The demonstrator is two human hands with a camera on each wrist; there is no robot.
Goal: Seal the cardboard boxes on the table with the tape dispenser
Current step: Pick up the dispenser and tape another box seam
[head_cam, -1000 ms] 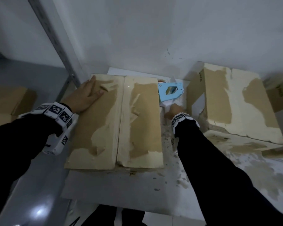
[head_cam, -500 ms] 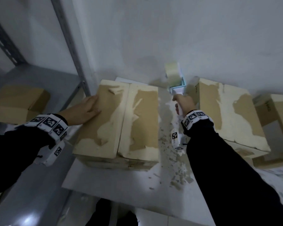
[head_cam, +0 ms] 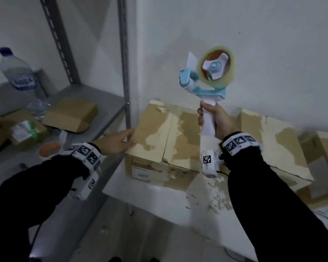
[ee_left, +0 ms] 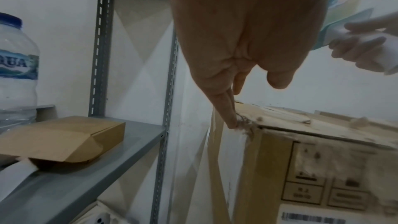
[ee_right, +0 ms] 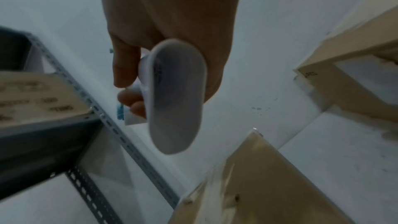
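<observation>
White wall behind, and the blue-and-white tape dispenser is gripped by its handle in the right hand, raised above the worn brown cardboard box, likely for taping, while the box's left corner is steadied by the flat, straight-fingered left hand.

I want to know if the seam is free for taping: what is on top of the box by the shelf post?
Only the left hand rests on the box at its left edge. The closed flaps hide whatever is inside.
</observation>
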